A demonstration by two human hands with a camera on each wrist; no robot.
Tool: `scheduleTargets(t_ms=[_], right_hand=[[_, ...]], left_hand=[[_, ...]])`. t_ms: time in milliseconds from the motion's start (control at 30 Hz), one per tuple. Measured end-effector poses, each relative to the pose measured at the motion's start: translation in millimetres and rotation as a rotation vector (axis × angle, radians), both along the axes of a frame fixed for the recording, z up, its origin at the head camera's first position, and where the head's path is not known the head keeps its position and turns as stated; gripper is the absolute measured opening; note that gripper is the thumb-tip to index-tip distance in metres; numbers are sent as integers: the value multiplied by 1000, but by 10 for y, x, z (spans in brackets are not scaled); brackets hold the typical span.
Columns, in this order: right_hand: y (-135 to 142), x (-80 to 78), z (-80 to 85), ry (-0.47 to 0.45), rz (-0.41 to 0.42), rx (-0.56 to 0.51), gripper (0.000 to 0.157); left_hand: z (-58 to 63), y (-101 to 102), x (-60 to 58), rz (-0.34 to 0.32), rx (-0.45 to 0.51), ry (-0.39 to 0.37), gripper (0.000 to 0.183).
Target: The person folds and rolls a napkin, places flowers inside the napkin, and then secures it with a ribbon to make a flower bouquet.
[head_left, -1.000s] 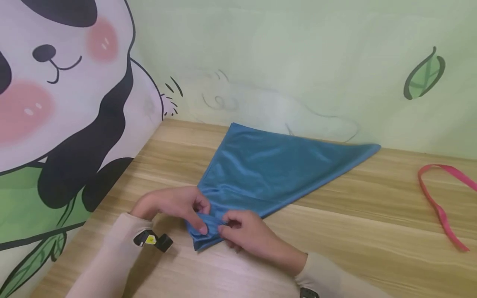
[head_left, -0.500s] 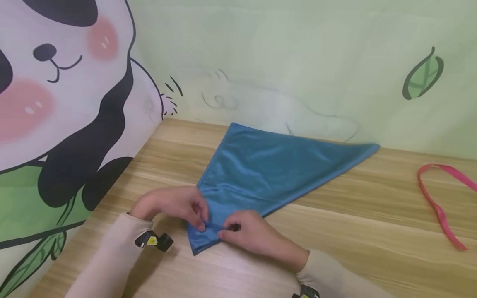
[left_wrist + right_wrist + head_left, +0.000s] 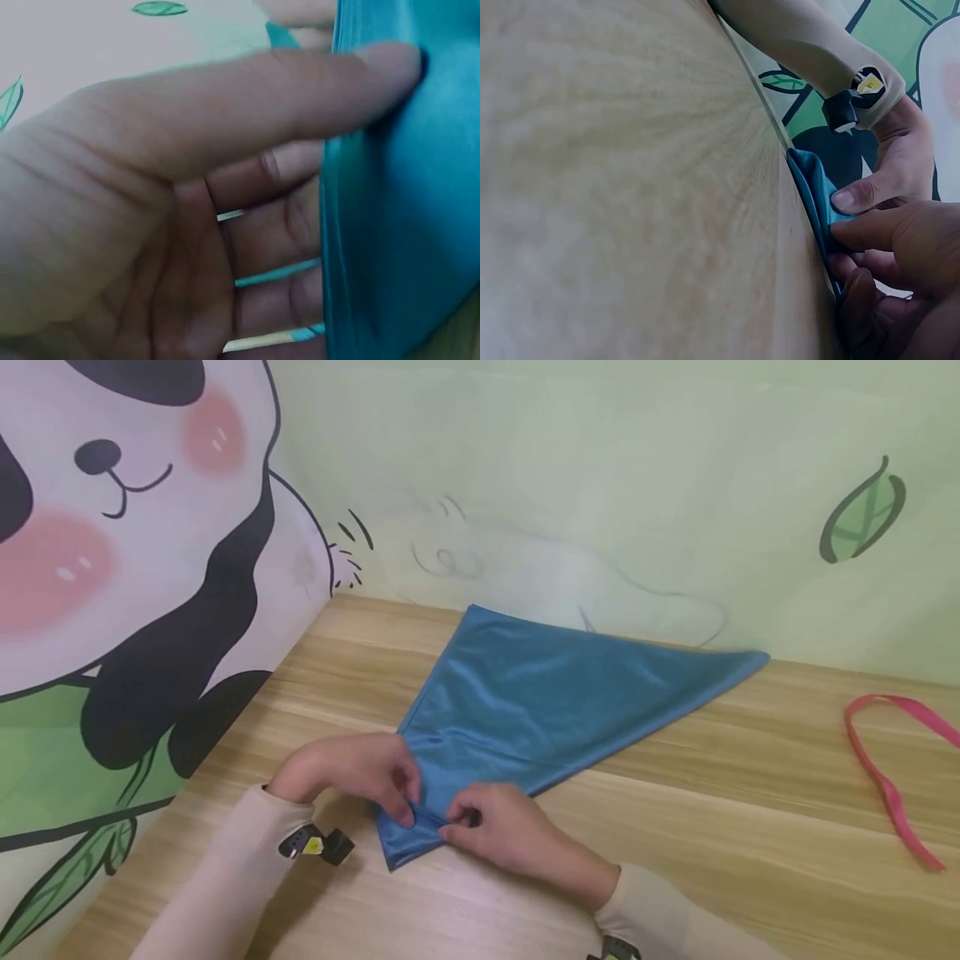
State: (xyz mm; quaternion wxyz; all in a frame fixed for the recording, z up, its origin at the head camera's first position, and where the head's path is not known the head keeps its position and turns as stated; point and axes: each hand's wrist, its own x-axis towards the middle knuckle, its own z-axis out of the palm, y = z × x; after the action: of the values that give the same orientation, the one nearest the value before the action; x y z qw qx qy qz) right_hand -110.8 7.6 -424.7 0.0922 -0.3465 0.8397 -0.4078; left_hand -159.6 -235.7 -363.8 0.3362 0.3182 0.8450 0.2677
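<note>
A shiny blue cloth, folded to a rough triangle, lies on the wooden table. At its near left corner my left hand pinches the fabric, thumb on top and fingers beneath the layered edge, as the left wrist view shows with the cloth at its right. Just to the right, my right hand pinches the cloth's lower edge between thumb and curled fingers. In the right wrist view the cloth rises in a small fold between both hands. The fingertips under the fabric are partly hidden.
A pink ribbon lies in a loop at the table's right side. Behind the wooden table stands a pale green wall with printed leaves. A large panda picture borders the table's left edge.
The bunched folds at the cloth's near corner have flattened, leaving a small ridge between the hands. Both hands keep nearly the same place. The head view has shifted slightly.
</note>
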Motion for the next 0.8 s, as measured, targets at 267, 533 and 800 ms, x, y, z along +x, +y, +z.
scheduleTargets(t_ms=[267,533,800], right_hand=[[-21,7,-13,47,0,24,10],[-10,6,11,1,7,3,16],[0,-20,-5,-36,18,-51,8]], left_hand=[[37,138,103,57,-214,158,28],[0,157,136,95,-288,162,32],[44,192,224,139,-330,121,50]])
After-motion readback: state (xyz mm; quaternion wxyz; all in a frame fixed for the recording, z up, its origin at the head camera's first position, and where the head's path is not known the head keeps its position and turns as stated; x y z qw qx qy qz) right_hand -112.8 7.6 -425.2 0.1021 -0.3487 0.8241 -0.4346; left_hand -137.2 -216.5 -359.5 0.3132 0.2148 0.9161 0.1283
